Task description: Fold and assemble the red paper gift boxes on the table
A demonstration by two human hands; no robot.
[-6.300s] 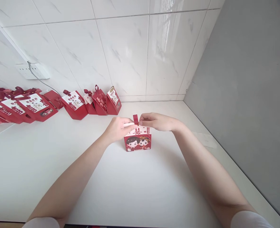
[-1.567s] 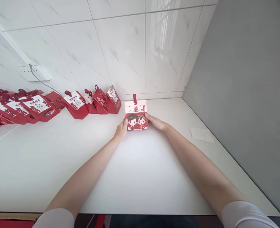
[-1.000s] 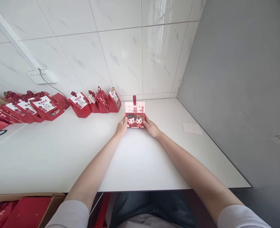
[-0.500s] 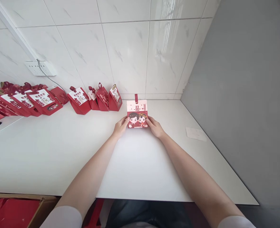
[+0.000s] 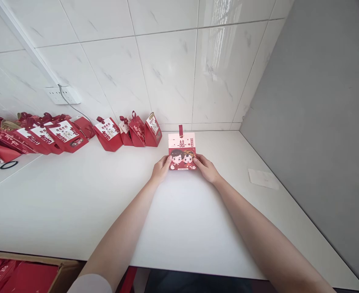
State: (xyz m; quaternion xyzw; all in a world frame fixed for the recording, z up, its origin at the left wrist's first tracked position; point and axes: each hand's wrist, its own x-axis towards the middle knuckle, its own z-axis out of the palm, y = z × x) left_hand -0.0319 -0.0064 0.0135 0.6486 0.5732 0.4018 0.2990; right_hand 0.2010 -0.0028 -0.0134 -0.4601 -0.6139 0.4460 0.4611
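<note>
A small red and pale pink gift box (image 5: 182, 151) with two cartoon faces and a dark red ribbon loop on top stands upright on the white table. My left hand (image 5: 162, 168) grips its left side, thumb on the front edge. On the right side, my right hand (image 5: 206, 167) holds it the same way, thumb on the front. The fingers behind the box are hidden. To the left of it, along the wall, stand a red box with a gold top (image 5: 153, 130) and a red box with a white label (image 5: 108, 134).
Several more red boxes (image 5: 67, 136) crowd the table's back left, near a black ring (image 5: 9, 165). A pale flat piece (image 5: 263, 179) lies at the right. An open carton (image 5: 71, 272) with red packaging is at the lower left. A grey partition (image 5: 325, 122) borders the right side.
The whole view has shifted, so the table and boxes appear slightly lower and farther right. Both hands keep the same hold on the gift box.
</note>
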